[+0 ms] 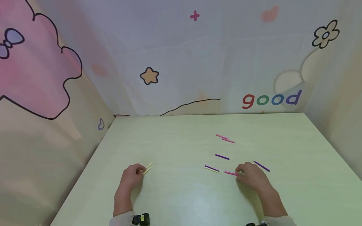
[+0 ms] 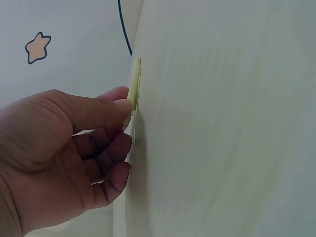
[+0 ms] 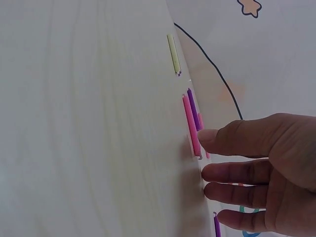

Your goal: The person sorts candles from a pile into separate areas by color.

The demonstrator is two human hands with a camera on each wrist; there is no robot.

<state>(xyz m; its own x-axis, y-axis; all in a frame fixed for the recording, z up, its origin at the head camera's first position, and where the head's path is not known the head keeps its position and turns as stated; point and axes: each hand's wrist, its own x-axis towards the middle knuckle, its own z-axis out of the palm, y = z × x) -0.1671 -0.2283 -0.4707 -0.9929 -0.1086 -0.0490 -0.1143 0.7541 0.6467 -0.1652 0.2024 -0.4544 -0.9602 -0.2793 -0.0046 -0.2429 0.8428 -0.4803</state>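
My left hand (image 1: pixel 133 176) pinches two thin pale-yellow sticks (image 1: pixel 148 169) between thumb and fingers, low over the left part of the table; in the left wrist view the yellow sticks (image 2: pixel 134 86) point up past the thumb. On the right, my right hand (image 1: pixel 253 176) is at the near end of a pink stick (image 1: pixel 231 173), thumb and index finger parted around that end. In the right wrist view the pink stick (image 3: pixel 191 126) lies beside the thumb tip, and the other fingers are loosely extended. Whether the thumb touches it is hard to tell.
Left of the pink stick, a purple stick (image 1: pixel 211 168) lies alongside a yellow stick (image 1: pixel 211 170). Another purple stick (image 1: pixel 222 157) is farther back, with two pink sticks (image 1: pixel 228 141) beyond. One more purple stick (image 1: pixel 262 166) lies right of my right hand. Printed cloth (image 1: pixel 181 62) surrounds the table (image 1: pixel 175 194).
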